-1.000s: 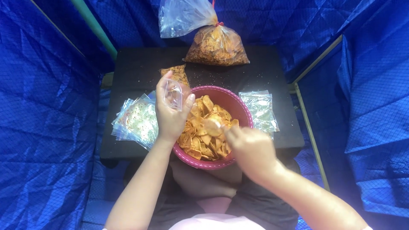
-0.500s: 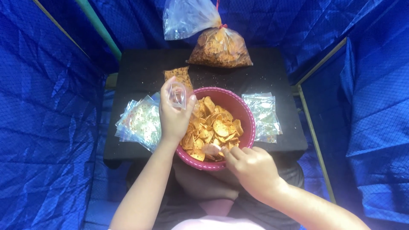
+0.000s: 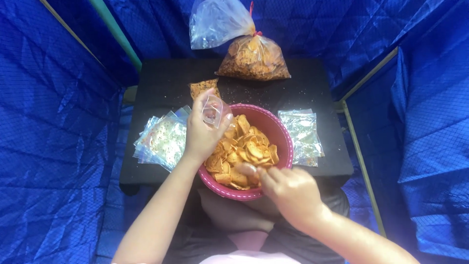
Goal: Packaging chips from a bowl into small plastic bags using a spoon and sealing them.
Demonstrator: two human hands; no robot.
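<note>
Pouch [image 3: 214, 110] in left hand [image 3: 201, 134]

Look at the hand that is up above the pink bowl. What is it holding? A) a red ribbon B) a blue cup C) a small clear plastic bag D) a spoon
C: the left hand pinches a small clear plastic bag open over the chips in the pink bowl.
</note>
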